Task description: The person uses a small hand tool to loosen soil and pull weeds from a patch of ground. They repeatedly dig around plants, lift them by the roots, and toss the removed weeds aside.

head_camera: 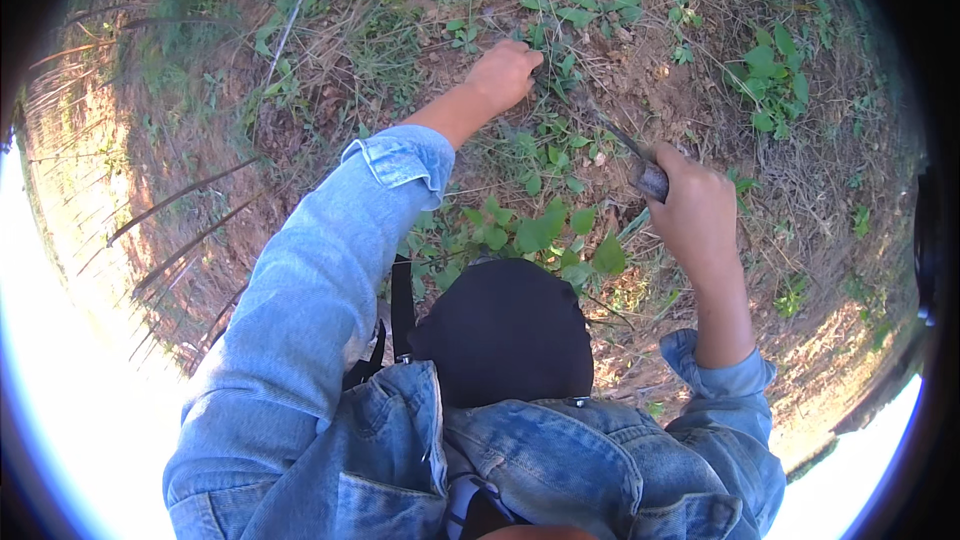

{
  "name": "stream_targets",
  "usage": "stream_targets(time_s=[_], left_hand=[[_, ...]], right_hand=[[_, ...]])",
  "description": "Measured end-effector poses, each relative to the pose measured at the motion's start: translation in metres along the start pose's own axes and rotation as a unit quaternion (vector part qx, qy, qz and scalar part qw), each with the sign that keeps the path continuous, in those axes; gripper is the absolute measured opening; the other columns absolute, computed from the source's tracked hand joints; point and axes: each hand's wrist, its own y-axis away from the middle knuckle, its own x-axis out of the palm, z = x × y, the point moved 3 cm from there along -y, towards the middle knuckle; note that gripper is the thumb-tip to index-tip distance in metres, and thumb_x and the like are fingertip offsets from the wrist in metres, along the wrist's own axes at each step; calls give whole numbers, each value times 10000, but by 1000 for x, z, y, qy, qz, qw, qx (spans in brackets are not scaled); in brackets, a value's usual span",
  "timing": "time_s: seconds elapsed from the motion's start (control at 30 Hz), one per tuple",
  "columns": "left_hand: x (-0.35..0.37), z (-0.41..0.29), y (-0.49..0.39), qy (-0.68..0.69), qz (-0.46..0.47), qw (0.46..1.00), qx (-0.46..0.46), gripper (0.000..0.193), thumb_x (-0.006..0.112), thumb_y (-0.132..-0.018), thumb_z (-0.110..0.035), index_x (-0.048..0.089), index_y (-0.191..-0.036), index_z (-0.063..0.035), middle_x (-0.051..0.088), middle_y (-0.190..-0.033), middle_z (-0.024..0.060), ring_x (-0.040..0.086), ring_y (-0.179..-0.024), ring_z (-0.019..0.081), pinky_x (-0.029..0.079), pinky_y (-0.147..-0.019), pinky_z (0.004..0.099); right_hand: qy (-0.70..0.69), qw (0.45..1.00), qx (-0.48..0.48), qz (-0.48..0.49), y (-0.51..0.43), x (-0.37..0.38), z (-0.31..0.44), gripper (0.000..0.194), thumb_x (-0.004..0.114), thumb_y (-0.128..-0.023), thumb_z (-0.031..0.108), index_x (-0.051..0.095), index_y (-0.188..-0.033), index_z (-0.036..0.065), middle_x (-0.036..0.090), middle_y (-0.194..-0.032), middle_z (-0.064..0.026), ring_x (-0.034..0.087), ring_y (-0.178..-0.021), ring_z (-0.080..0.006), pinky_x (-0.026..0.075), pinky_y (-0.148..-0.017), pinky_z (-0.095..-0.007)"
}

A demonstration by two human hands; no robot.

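In the head view my left hand (506,73) is closed at a clump of green weeds (559,67) low over the soil; its fingertips are partly hidden, and a dark bit shows beside the thumb. To its right, my right hand (694,202) grips the handle (651,181) of a hand tool. The tool's narrow dark metal part (619,133) slants up and left towards the same weeds. Its tip is hard to make out against the dirt and dry stems, so the exact kind of tool cannot be told.
Leafy plants grow below my hands (540,232) and at the right (769,79). Thin dark sticks (184,195) slant at the left, and a pale stalk (300,7) lies at the upper left. Dry grass covers much of the reddish soil.
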Motion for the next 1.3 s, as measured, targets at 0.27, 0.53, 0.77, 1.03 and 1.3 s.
stream_targets(time_s=[0.27, 0.53, 0.77, 1.03, 1.3], left_hand=[[2, 4, -9, 32, 9, 999, -25, 246, 692, -740, -133, 612, -962, -65, 616, -932, 125, 570, -964, 321, 473, -835, 424], [-22, 3, 16, 190, 15, 974, -123, 120, 647, -762, -109, 618, -859, -44, 647, -840, 143, 617, -842, 319, 483, -757, 424], [-17, 4, 25, 112, 60, 986, -110, 569, 685, -779, -206, 465, -1299, -138, 468, -1247, 205, 512, -1107, 370, 462, -921, 431], [-4, -9, 7, 25, 85, 994, -68, 409, 689, -778, -191, 517, -1134, -86, 526, -1107, 159, 578, -992, 338, 495, -811, 435], [12, 9, -8, 39, 37, 998, 20, 168, 589, -753, -74, 639, -908, -33, 651, -916, 184, 631, -897, 352, 515, -773, 451]], right_hand=[[-139, 989, -52, 2, -22, 52, -54, 340, 648, -715, 8, 630, -1034, 125, 676, -824, -98, 659, -753, -268, 519, -660, -347], [-309, 951, 23, 13, -13, 140, -112, 341, 651, -785, 61, 590, -1114, 130, 653, -953, -126, 641, -862, -312, 501, -737, -338], [-163, 986, 31, 35, -16, 94, -70, 366, 655, -758, 71, 591, -1107, 160, 651, -892, -151, 628, -829, -343, 491, -694, -407], [-66, 996, -40, 39, -32, 28, -25, 333, 659, -703, 29, 639, -1011, 153, 661, -793, -128, 643, -731, -334, 501, -652, -414], [-250, 967, 45, 33, -45, 118, -129, 344, 673, -758, 72, 624, -1095, 113, 650, -864, -140, 622, -762, -294, 489, -746, -319]])
